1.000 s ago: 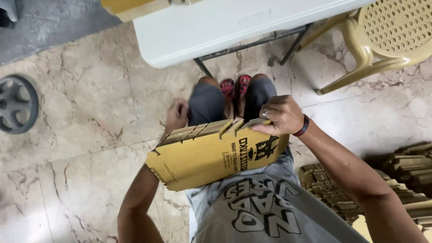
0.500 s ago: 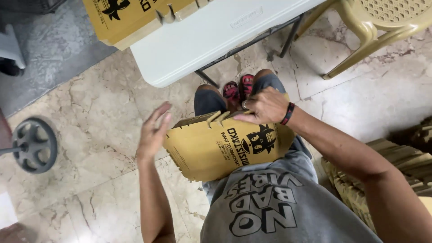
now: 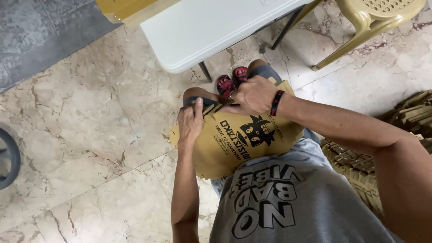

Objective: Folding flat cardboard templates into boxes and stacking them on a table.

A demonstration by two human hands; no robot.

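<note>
A flat yellow-brown cardboard box blank [image 3: 234,144] with a black printed figure rests against my lap, its slotted flaps pointing away from me. My left hand [image 3: 190,121] grips its upper left edge, thumb on the flaps. My right hand [image 3: 253,95], with a black and red wristband, presses down on the flaps at the top right. Both hands are closed on the cardboard. My knees and red sandals [image 3: 231,83] show just beyond it.
A white folding table [image 3: 207,31] stands ahead with another yellow box [image 3: 128,9] at its far left corner. A tan plastic chair [image 3: 373,22] is at the upper right. Stacks of folded cardboard [image 3: 360,162] lie on the marble floor at my right. A dark round object [image 3: 8,157] sits at the left edge.
My left hand, which was open and off the cardboard half a second ago, has come back onto its left edge. The right hand has shifted along the flaps, and the view has tilted.
</note>
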